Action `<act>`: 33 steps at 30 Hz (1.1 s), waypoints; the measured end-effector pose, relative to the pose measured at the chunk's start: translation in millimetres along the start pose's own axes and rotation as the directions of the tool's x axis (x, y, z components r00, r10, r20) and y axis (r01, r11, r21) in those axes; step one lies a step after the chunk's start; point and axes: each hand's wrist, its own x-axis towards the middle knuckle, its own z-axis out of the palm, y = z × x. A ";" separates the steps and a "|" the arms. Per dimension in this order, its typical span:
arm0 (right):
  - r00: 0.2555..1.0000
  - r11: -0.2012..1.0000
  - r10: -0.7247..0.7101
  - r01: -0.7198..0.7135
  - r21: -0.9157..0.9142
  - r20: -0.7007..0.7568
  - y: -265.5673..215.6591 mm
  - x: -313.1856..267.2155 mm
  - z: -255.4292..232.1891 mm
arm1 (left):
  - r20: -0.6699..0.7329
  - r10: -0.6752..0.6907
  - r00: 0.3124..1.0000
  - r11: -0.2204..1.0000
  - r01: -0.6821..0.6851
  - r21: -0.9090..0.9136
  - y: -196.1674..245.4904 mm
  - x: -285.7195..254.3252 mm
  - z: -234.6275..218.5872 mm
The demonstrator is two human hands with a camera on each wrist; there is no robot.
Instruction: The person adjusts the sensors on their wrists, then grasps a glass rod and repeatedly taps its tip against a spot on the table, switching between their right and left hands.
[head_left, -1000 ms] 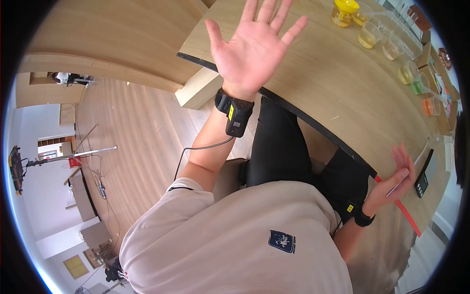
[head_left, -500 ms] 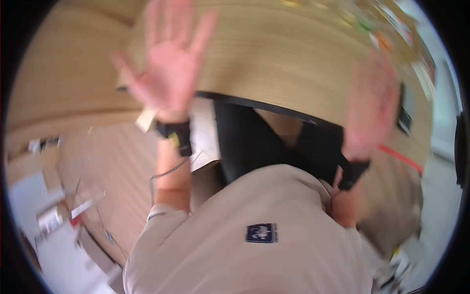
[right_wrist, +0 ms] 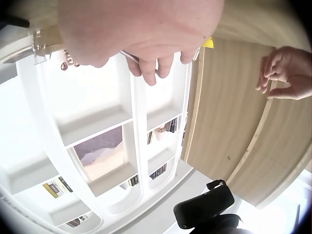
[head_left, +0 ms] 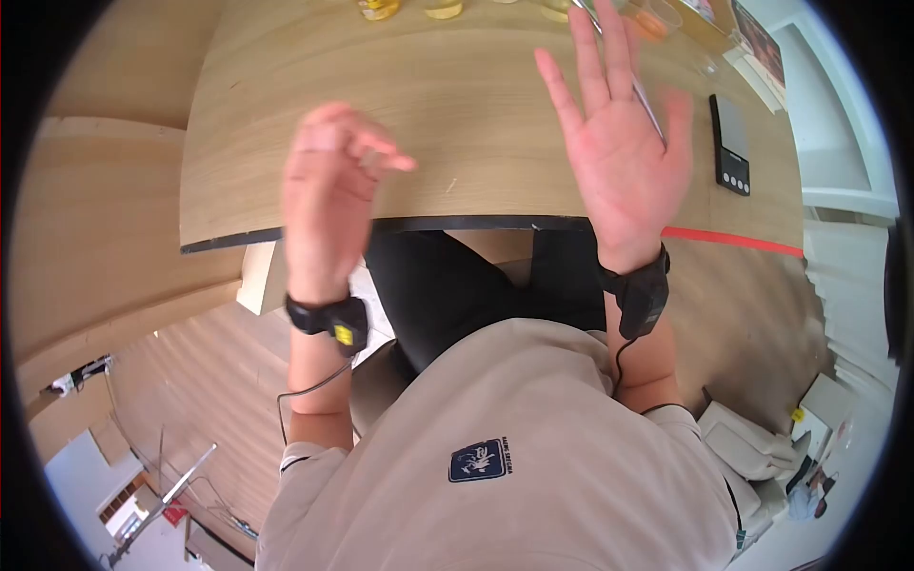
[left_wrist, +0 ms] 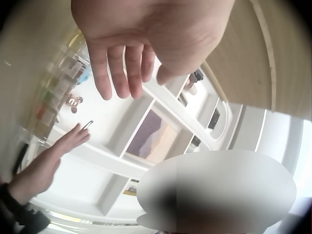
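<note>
My left hand (head_left: 333,190) is raised over the near left part of the table (head_left: 457,105), blurred, turned sideways with loosely bent fingers. Nothing is in it; the left wrist view shows its relaxed fingers (left_wrist: 122,73) hanging apart. My right hand (head_left: 628,171) is held up over the table's front edge, palm toward the head camera, fingers straight and spread. A thin metallic rod (head_left: 647,109) runs slantwise behind its fingers, from near the thumb to beyond the fingertips. The rod's tip (left_wrist: 87,125) shows by the fingers in the left wrist view.
A black digital scale (head_left: 731,143) lies right of my right hand. Clear cups stand along the table's far side, one with yellow liquid (head_left: 378,9) and one orange cup (head_left: 657,17). Red tape (head_left: 733,240) marks the front right edge. Wooden panelling (head_left: 105,181) rises at the left.
The head view has swung, shifting the table leftward. My left hand has turned from a flat, spread palm to sideways with bent fingers. My right hand has risen and spread, still carrying the rod.
</note>
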 end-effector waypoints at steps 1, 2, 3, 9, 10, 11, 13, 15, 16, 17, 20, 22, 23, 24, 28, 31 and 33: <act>1.000 1.000 0.012 -0.012 0.010 0.004 4.6 1.0 6.3 | 0.015 -0.039 0.999 0.998 0.038 0.055 -8.7 -3.2 10.8; 0.998 0.992 0.016 -0.008 0.125 -0.065 9.3 1.4 17.9 | 0.002 -0.137 0.991 0.978 0.135 0.159 -9.4 -7.3 28.6; 0.990 0.972 0.029 0.004 0.235 -0.135 13.4 1.8 24.3 | 0.025 -0.173 0.985 0.967 0.165 0.195 -13.5 -7.6 41.6; 0.980 0.939 0.137 -0.081 0.334 -0.145 25.5 1.9 48.5 | 0.119 -0.202 0.972 0.973 0.185 0.138 -36.6 -1.9 74.1; 0.980 0.940 0.136 -0.081 0.330 -0.146 27.6 2.2 40.8 | 0.123 -0.183 0.975 0.970 0.159 0.184 -36.9 -0.2 78.9; 0.991 0.979 0.133 -0.134 0.156 0.013 31.1 3.4 26.7 | 0.129 -0.167 0.978 0.964 0.134 0.228 -36.8 1.6 84.0; 0.974 0.988 0.153 -0.150 -0.031 0.166 31.7 4.6 16.5 | 0.102 -0.199 0.975 0.965 0.177 0.192 -35.9 -1.1 91.2; 0.973 0.988 0.153 -0.157 0.007 0.174 33.2 6.0 17.6 | 0.116 -0.218 0.969 0.942 0.178 0.286 -38.2 -5.5 91.1; 0.973 0.988 0.152 -0.155 0.008 0.172 34.7 6.7 21.4 | 0.116 -0.220 0.969 0.941 0.180 0.287 -38.4 -6.6 91.2; 0.982 0.985 0.128 -0.142 0.099 0.138 36.0 8.2 27.7 | 0.136 -0.245 0.960 0.932 0.194 0.306 -38.5 -7.8 91.2; 0.992 0.967 0.096 -0.113 0.229 0.086 36.5 12.4 36.2 | 0.172 -0.280 0.945 0.924 0.216 0.316 -34.7 -11.1 89.8; 0.994 0.957 0.084 -0.100 0.271 0.070 37.1 14.8 38.2 | 0.186 -0.290 0.939 0.924 0.224 0.308 -32.6 -14.5 87.6; 0.995 0.956 0.064 -0.082 0.281 0.071 35.8 16.1 38.5 | 0.202 -0.298 0.933 0.920 0.224 0.321 -32.9 -16.2 86.4; 0.997 0.955 0.043 -0.062 0.290 0.071 35.2 17.2 38.4 | 0.219 -0.306 0.927 0.916 0.223 0.334 -33.0 -17.2 85.7; 0.995 0.966 0.032 -0.055 0.254 0.093 36.8 19.1 33.5 | 0.226 -0.281 0.933 0.914 0.188 0.360 -34.5 -16.3 88.0; 0.977 0.996 0.074 -0.063 -0.060 0.201 39.4 17.7 25.1 | 0.182 -0.148 0.972 0.906 0.060 0.418 -36.3 -13.6 96.2; 0.981 0.987 0.069 -0.094 0.133 0.180 42.8 15.3 30.4 | 0.153 -0.157 0.976 0.919 0.087 0.385 -37.9 -11.8 96.9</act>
